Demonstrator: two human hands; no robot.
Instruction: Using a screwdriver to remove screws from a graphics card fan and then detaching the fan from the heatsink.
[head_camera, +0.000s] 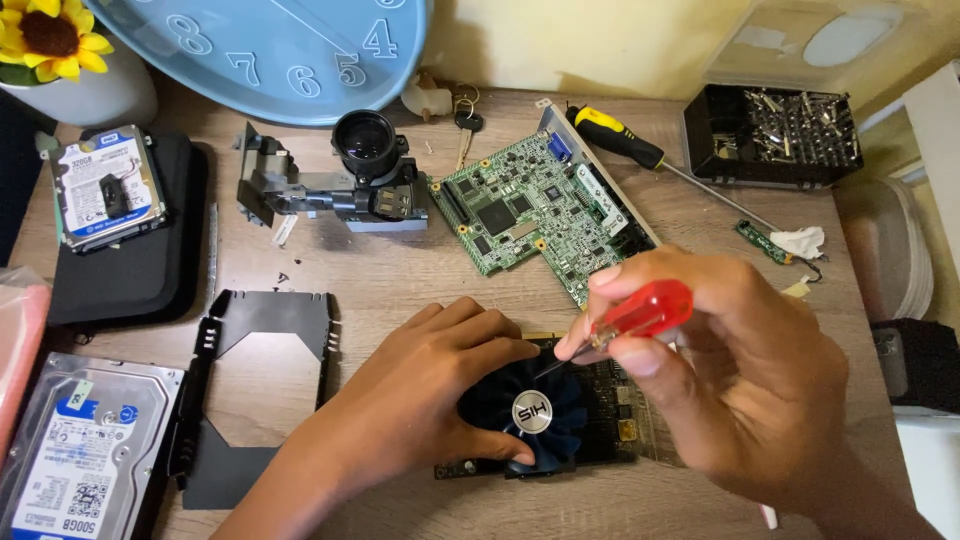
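Wooden desk (400, 285) carries a hard drive (75, 450) at far left and a green circuit board (530, 210) further back. Left hand (420, 400) presses on the black fan card (545, 415) at front centre. Right hand (740, 380) is closed around a red-handled screwdriver (635, 315), its tip on the fan.

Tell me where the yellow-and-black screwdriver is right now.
In the head view, the yellow-and-black screwdriver lies at the desk's upper right, between the green circuit board and the black bit case.
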